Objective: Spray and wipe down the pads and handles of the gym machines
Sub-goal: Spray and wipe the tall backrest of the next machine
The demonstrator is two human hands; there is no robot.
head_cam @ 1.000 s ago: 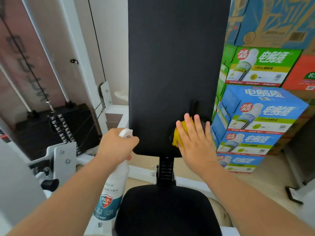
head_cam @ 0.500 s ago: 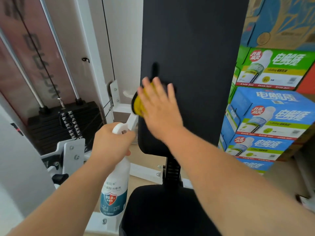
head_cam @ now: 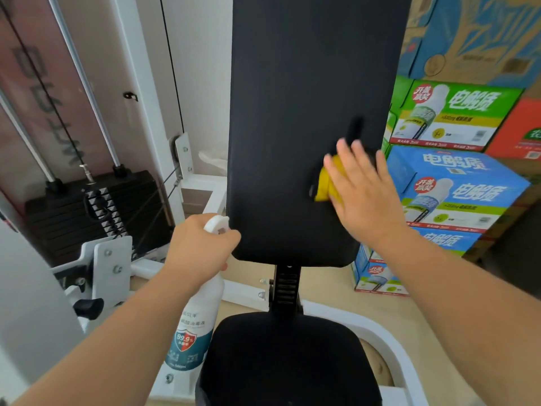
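A tall black back pad [head_cam: 292, 98] of a gym machine stands upright in front of me, above a black seat pad [head_cam: 287, 361]. My right hand [head_cam: 363, 194] lies flat against the pad's lower right part, fingers spread, pressing a yellow cloth [head_cam: 326, 183] onto it. Most of the cloth is hidden under the palm. My left hand [head_cam: 199, 250] grips the neck of a white spray bottle [head_cam: 193, 326] with a blue label, held just left of the pad's bottom corner.
A black weight stack [head_cam: 87, 212] with cables and white frame posts [head_cam: 140, 92] fills the left. Stacked blue and green drink cartons [head_cam: 456, 183] crowd close to the pad's right edge. White frame bars [head_cam: 243, 291] run behind the seat over a beige floor.
My right hand has swept the yellow cloth from the pad's left edge across to its lower right side. The left hand and bottle have stayed in about the same place.
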